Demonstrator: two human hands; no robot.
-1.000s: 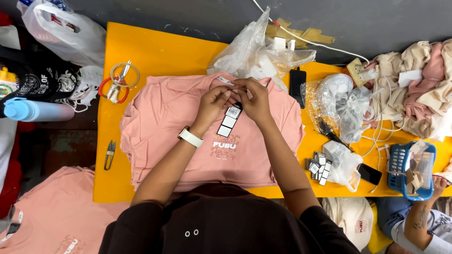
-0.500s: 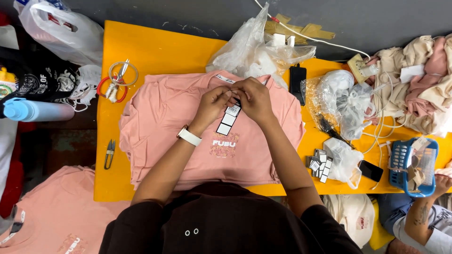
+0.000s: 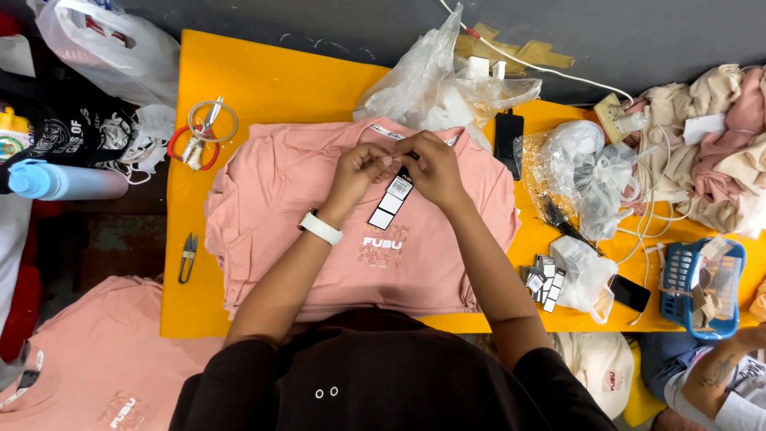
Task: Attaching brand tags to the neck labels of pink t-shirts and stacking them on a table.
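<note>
Hardly anything has shifted since the earlier frame: both hands stay at the collar of the pink T-shirt (image 3: pixel 319 207) on the yellow table (image 3: pixel 263 88). Left hand (image 3: pixel 359 172) and right hand (image 3: pixel 435 168) fingers pinch shut on the hang tag (image 3: pixel 391 203), a black-and-white strip dangling just below them over the shirt's chest.

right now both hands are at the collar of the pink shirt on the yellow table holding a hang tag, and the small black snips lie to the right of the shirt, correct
Not quite. In the head view the small black snips lie to the left of the pink shirt, near the yellow table's left edge. The rest holds: the left hand and right hand meet at the collar, holding the hang tag.
</note>
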